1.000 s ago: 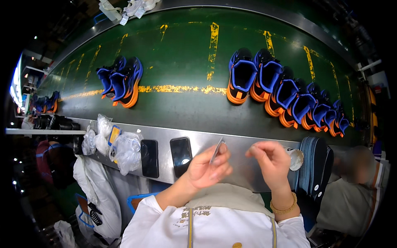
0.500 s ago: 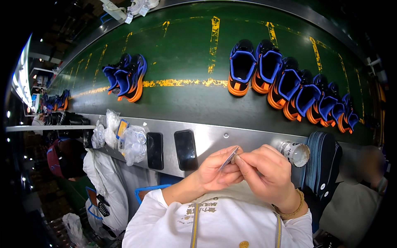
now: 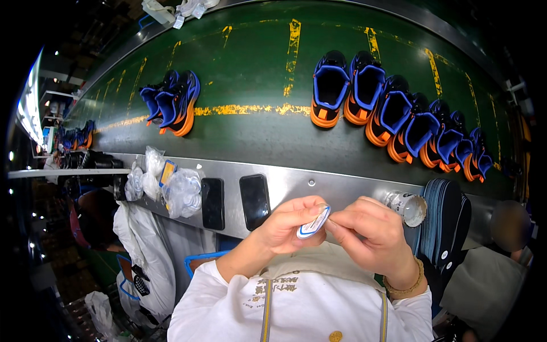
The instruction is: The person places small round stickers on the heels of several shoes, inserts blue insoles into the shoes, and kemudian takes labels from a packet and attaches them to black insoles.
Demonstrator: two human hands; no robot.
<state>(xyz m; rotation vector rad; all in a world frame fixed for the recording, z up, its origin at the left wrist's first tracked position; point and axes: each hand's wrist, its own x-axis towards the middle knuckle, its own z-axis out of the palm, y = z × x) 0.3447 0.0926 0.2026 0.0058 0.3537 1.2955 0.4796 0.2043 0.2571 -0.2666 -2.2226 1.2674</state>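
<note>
My left hand (image 3: 288, 227) is closed around a small flat oval tag (image 3: 314, 222), white with a blue edge and small print, tilted upward between thumb and fingers. Beside it, my right hand (image 3: 370, 231) is pinched, its thumb and fingertip close to the tag's right edge. Whatever sits in that pinch is too small or hidden to make out. Both hands are raised in front of my body at the near edge of the metal ledge (image 3: 336, 196).
Several black, blue and orange sneakers (image 3: 330, 88) stand on the green belt (image 3: 245, 62); a pair (image 3: 174, 102) stands farther left. On the ledge lie two phones (image 3: 254, 200), plastic bags (image 3: 183, 192) and a clear roll of tape (image 3: 407, 209). Stacked insoles (image 3: 440, 222) stand at right.
My left hand has turned the tag from nearly edge-on, so its printed face shows. My right fingertips have come slightly away from it. The whole scene sits a little higher in view.
</note>
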